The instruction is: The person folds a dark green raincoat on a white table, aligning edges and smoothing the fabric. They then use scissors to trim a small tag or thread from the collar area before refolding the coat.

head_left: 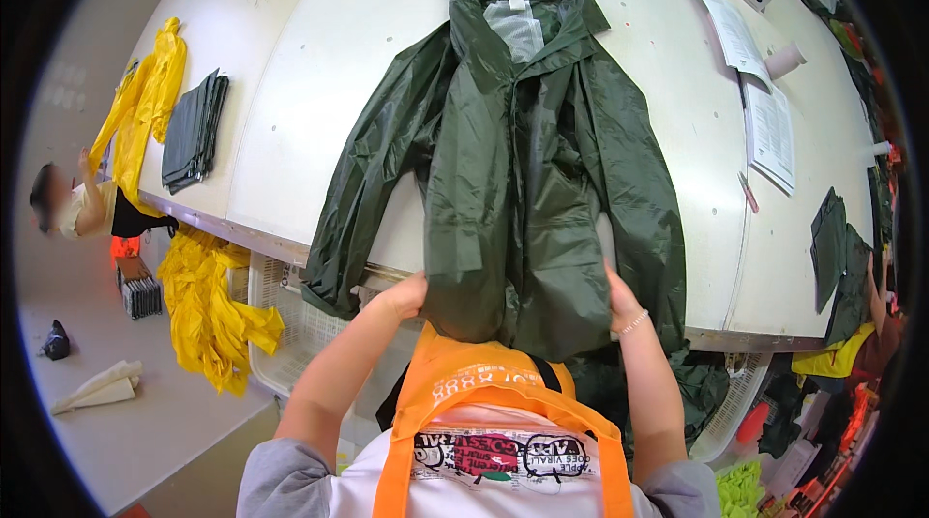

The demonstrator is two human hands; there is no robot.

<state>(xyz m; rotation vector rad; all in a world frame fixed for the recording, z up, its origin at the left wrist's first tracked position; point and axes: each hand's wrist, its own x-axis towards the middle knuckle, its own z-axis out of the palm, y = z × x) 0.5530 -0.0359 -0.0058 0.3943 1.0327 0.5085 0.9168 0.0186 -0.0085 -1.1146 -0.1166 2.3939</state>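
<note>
A dark green rain jacket (513,169) lies front side up on the white table, its collar at the far end and both sleeves spread out to the sides. Its lower hem hangs over the near edge, close to my body. My left hand (408,296) grips the jacket's left side near the hem, with the fingers partly hidden by the fabric. On the opposite side, my right hand (624,305) holds the hem edge, its fingertips tucked behind the cloth. A white label (517,3) shows inside the collar.
Folded dark garments (196,131) and a yellow garment (160,82) lie at the left, near another person. Papers (769,121), a thread cone (785,61) and a small red tool (748,192) sit at the right. White baskets (266,315) stand below the table edge.
</note>
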